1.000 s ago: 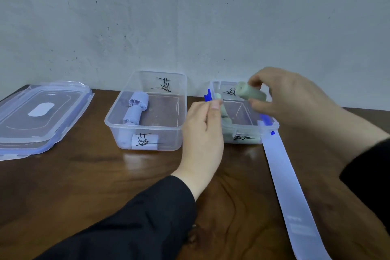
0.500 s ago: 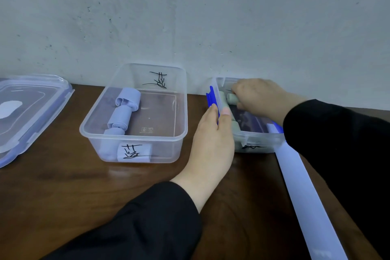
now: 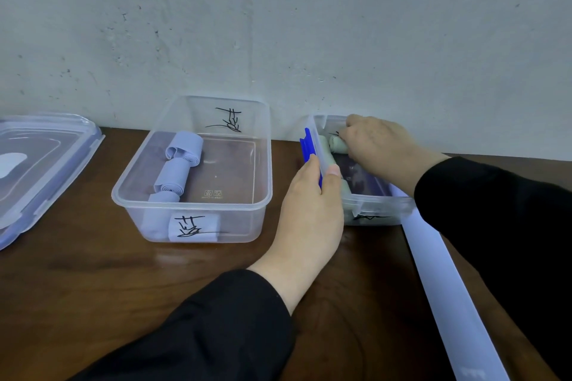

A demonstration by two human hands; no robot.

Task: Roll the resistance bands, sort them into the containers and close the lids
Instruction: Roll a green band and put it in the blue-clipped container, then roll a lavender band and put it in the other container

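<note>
Pressing green roll (image 3: 338,145) into right container (image 3: 376,213): right hand (image 3: 379,145) curled round it; left hand (image 3: 312,207) grips rim

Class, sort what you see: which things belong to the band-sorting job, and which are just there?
Belong to the job:
left container
right container
rolled blue bands
green roll
flat blue band
lid

Just there:
table
wall

A handwritten black character, likely 蓝, marks the white label (image 3: 192,227) on my left container (image 3: 198,204) and its far wall. The right container's (image 3: 376,210) label is unreadable.
</note>
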